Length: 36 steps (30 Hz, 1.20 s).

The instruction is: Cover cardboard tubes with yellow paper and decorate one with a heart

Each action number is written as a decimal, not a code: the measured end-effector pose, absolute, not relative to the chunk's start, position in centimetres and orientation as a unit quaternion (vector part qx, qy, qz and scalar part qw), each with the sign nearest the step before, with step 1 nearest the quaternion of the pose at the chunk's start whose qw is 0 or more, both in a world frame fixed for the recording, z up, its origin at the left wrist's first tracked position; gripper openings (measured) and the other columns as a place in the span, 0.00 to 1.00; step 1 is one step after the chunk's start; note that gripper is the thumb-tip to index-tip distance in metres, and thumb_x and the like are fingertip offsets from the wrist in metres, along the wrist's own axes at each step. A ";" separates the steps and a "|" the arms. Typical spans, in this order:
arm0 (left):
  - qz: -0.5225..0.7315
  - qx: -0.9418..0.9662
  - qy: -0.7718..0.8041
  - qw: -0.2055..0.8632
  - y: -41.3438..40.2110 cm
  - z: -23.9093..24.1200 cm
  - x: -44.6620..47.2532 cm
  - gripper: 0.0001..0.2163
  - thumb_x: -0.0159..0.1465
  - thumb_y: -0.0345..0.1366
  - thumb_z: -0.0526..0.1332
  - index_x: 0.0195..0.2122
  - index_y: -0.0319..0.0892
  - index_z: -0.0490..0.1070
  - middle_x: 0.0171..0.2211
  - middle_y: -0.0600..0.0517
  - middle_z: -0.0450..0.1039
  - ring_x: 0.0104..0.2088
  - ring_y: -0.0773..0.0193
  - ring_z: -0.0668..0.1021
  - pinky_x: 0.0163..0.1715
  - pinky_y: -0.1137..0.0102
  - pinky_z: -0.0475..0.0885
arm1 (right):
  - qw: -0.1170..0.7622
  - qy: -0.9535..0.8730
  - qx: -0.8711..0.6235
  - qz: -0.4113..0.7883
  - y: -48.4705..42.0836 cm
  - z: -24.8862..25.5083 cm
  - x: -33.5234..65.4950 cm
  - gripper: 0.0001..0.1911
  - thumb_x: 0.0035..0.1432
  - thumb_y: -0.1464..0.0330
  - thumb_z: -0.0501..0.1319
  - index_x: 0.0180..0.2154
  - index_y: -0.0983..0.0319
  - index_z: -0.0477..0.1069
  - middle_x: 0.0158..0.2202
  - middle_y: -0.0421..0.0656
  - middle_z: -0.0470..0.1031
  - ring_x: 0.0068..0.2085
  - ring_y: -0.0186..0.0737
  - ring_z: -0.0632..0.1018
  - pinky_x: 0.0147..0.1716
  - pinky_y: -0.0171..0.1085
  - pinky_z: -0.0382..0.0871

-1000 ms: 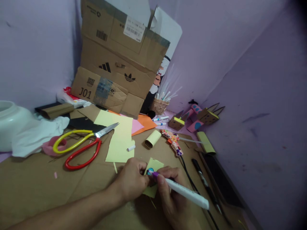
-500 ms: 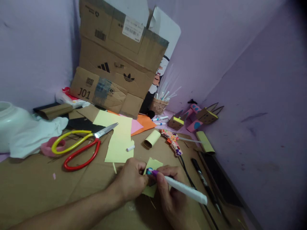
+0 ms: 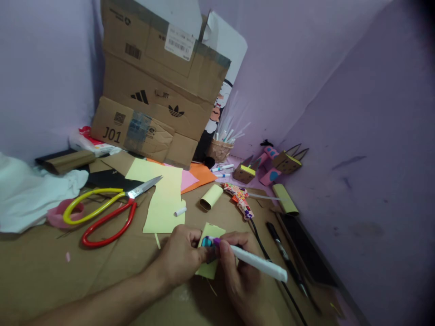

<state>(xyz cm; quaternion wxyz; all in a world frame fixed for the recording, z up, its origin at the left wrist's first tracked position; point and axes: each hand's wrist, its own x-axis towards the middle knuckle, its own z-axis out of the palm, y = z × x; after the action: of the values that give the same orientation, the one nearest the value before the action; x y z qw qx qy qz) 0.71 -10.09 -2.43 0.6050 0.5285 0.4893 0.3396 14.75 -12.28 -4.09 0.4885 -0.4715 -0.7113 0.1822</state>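
Observation:
My right hand grips a white marker with a purple tip end. The tip meets a small pale yellow paper piece, close to a blue round spot on it. Fingers of my left hand are closed on the left side of this paper piece, with the thumb across it near a dark patch. Its underside and part of its middle are hidden by my fingers. Just beyond lies a larger yellow sheet with a white marker cap on it.
Large scissors lie open at left, near white cloth. A short yellow tube, a patterned glue gun and a black pen lie ahead and right. Behind stand a cardboard box and a basket of sticks.
The whole view has shifted slightly, so things appear further left. The marker tip has moved a little over the paper piece, off the blue spot's middle. Both hands keep their grips.

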 end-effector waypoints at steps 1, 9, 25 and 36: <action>0.342 0.526 0.487 0.608 -10.1 -2.4 0.7 0.18 0.46 0.49 0.64 0.18 0.37 0.65 0.18 0.57 0.57 0.22 0.70 0.58 0.20 0.74 0.52 | 0.483 -0.711 -0.478 0.182 -12.3 -4.1 14.8 0.03 0.61 0.68 0.53 0.34 0.59 0.62 0.26 0.39 0.69 0.24 0.33 0.73 0.22 0.29 0.66; 0.342 0.523 0.489 0.608 -9.9 -2.5 0.7 0.18 0.46 0.49 0.64 0.19 0.37 0.65 0.18 0.56 0.58 0.23 0.69 0.59 0.21 0.73 0.53 | 0.465 -0.716 -0.499 0.147 -12.3 -3.5 14.9 0.05 0.60 0.67 0.54 0.32 0.60 0.63 0.25 0.39 0.70 0.25 0.34 0.73 0.23 0.30 0.65; 0.338 0.484 0.515 0.622 -10.0 -2.2 0.8 0.13 0.43 0.43 0.63 0.19 0.37 0.66 0.17 0.57 0.60 0.21 0.70 0.60 0.20 0.73 0.54 | 0.469 -0.717 -0.492 0.154 -12.2 -3.0 14.9 0.05 0.60 0.69 0.53 0.30 0.60 0.61 0.22 0.37 0.67 0.20 0.31 0.70 0.17 0.28 0.59; 0.332 0.496 0.517 0.614 -10.0 -2.2 0.7 0.14 0.45 0.44 0.64 0.20 0.37 0.66 0.18 0.56 0.61 0.21 0.69 0.61 0.21 0.73 0.55 | 0.466 -0.709 -0.494 0.188 -11.9 -2.5 14.9 0.07 0.60 0.68 0.52 0.29 0.60 0.59 0.19 0.34 0.62 0.18 0.29 0.65 0.15 0.28 0.56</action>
<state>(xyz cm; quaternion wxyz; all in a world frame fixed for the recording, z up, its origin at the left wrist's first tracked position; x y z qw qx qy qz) 0.67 -9.99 -2.20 0.6140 0.4959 0.5168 0.3316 14.86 -11.95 -2.52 0.4661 -0.4941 -0.7094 0.1881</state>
